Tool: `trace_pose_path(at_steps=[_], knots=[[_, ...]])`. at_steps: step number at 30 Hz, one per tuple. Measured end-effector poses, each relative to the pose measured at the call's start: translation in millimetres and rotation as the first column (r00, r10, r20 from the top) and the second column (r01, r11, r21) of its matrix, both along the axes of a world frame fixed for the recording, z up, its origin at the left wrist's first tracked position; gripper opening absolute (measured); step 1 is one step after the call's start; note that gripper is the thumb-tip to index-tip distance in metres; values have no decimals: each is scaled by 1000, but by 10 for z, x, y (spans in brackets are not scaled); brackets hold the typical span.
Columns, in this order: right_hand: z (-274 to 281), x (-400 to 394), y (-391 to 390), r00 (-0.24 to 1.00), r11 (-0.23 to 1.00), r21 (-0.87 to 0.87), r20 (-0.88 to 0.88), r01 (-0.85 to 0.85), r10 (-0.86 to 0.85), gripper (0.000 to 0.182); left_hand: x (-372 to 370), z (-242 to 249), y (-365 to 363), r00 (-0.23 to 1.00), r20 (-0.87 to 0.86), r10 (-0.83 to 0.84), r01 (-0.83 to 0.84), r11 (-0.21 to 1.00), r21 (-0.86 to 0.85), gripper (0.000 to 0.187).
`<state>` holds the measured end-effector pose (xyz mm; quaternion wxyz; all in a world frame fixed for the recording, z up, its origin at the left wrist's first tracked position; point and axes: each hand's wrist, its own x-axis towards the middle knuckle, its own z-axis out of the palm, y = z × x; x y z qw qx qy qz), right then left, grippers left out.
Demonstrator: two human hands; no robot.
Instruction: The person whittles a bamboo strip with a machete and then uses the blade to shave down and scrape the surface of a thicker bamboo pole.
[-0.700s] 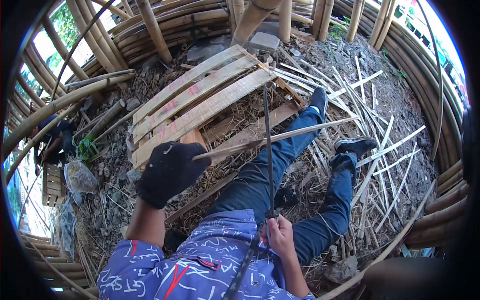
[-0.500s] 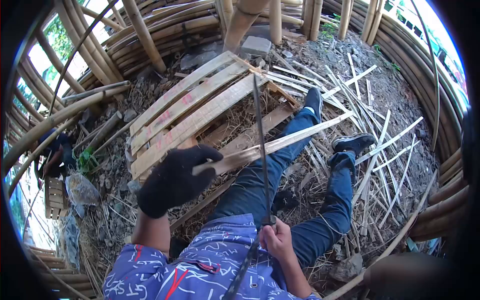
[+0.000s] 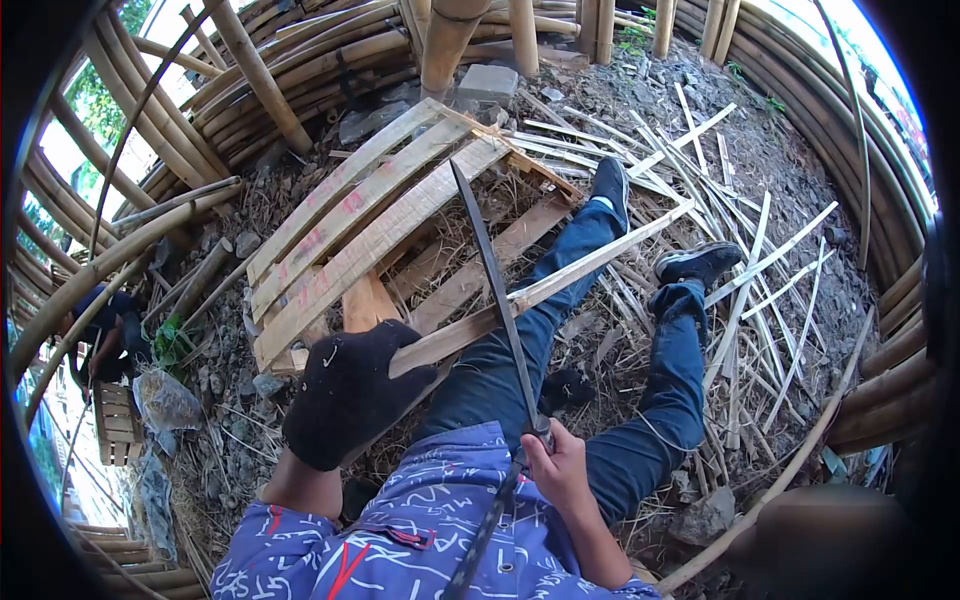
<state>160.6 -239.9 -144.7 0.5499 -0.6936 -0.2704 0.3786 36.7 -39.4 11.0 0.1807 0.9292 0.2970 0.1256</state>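
My left hand (image 3: 355, 400), in a black glove, is closed around the near end of a split bamboo strip (image 3: 600, 258). The strip slants up and away across my legs. In my bare right hand (image 3: 558, 468) is a long-handled knife (image 3: 490, 262), gripped just below the blade. Its dark blade points forward and crosses the strip near the middle; contact looks likely but I cannot be sure. The knife's handle (image 3: 485, 535) runs back along my body. Just beyond my left hand stands a slatted wooden crate (image 3: 385, 230), tilted on the ground.
Many thin split strips (image 3: 760, 280) lie scattered on the right. My outstretched legs (image 3: 660, 400) rest on the littered soil. Bamboo poles (image 3: 255, 75) enclose the area. At far left another person (image 3: 110, 325) is beside a small crate (image 3: 118, 425). A concrete block (image 3: 487, 84) lies ahead.
The blade has turned to show more of its flat side, and its tip has swung left. My left hand has lowered slightly with the strip. The whole view has shifted a little.
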Motion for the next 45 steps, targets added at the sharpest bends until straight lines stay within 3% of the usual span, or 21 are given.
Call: trace_pose_path(at_steps=[3,7,9,16,18,21,26,27,28,30,33,36,37,40,44,45], knots=[[-96,-53,-34,994,999,32,110,-3,0,26,2,5,-6,999,34,5,-5,1000,-14,28],[-128,6,-42,998,999,43,61,18,-21,27,54,19,-71,997,40,60,-59,998,-34,24],[-185,61,-61,996,999,6,81,44,-44,30,67,-25,-63,996,81,39,-30,994,-109,22],[-49,5,-84,978,1000,16,207,11,-14,29,88,-59,-86,987,152,46,-31,995,-96,23],[-127,62,-76,990,995,8,100,103,-103,31,78,-69,-90,986,158,44,-23,991,-131,23],[-173,113,-96,988,996,-60,141,69,-60,30,97,-160,-98,992,118,41,-26,992,-127,22],[87,54,-95,986,999,43,170,-11,3,29,148,-117,-124,986,164,30,-2,986,-169,21],[73,92,-89,962,999,36,272,7,-17,29,138,-105,-123,985,174,0,27,988,-150,21],[22,120,-82,973,999,17,227,45,-48,28,139,-89,-130,985,170,1,23,989,-143,21],[-220,173,-82,994,994,-15,4,105,-105,28,179,-77,-138,985,167,39,16,949,-316,21],[-128,127,-104,987,994,17,120,107,-108,28,199,-129,-128,982,184,42,22,943,-333,23],[-62,67,-115,990,996,67,123,61,-69,28,235,-105,-110,981,188,48,20,939,-344,23],[-29,97,-120,976,998,39,212,49,-56,28,218,-108,-110,979,203,27,39,948,-315,22],[-183,182,-117,990,991,-22,63,129,-127,30,205,-159,-123,977,196,79,-1,929,-371,24],[-74,102,-159,988,998,9,138,67,-67,29,204,-202,-162,981,172,89,-11,912,-410,23],[-57,72,-165,996,999,30,78,42,-44,28,200,-215,-147,977,202,61,20,927,-376,23]])
